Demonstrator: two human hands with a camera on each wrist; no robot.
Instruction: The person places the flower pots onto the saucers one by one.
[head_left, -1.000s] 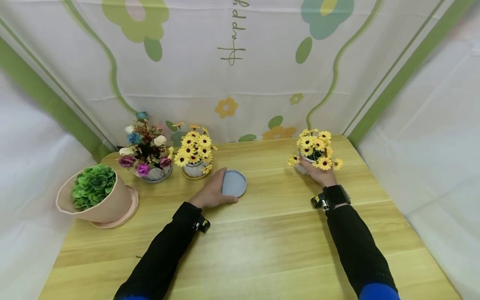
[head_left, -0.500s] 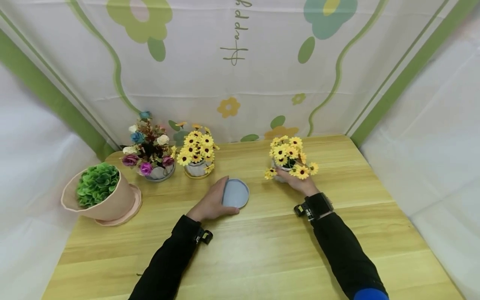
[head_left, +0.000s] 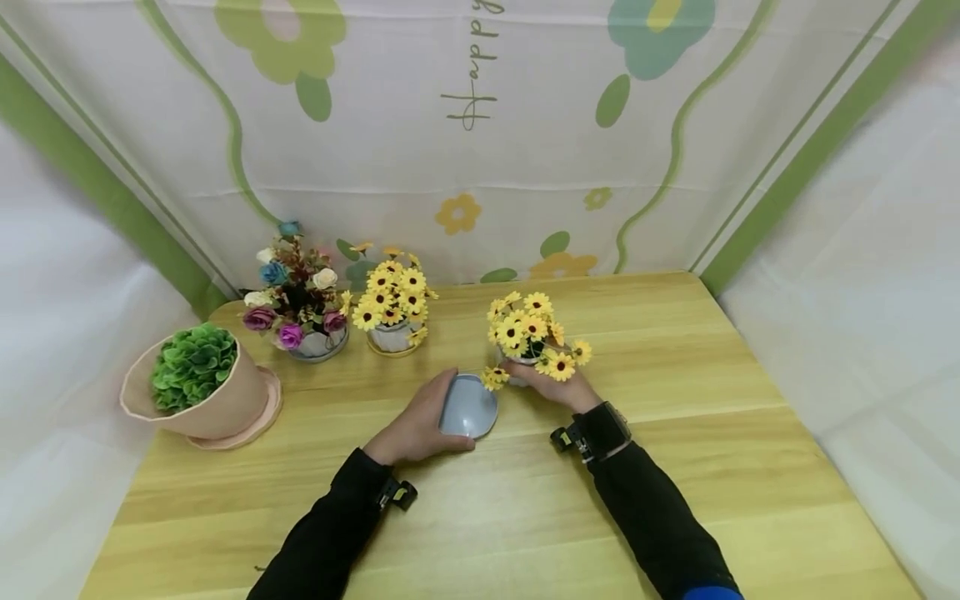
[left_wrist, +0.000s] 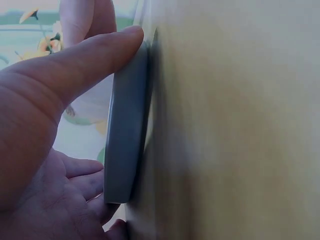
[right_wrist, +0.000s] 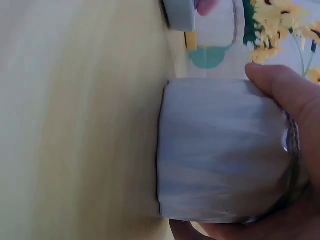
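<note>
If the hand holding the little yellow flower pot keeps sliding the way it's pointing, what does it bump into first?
Probably the grey saucer that the left hand holds. The right hand with its yellow flower pot points left toward it, and little table shows between them, though depth is hard to judge.

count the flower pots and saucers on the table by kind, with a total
yellow daisy pots: 2, one at the back and one held by the right hand
mixed rose pot: 1
green plant in pink pot: 1
loose blue-grey saucer, held by the left hand: 1
total: 5
</note>
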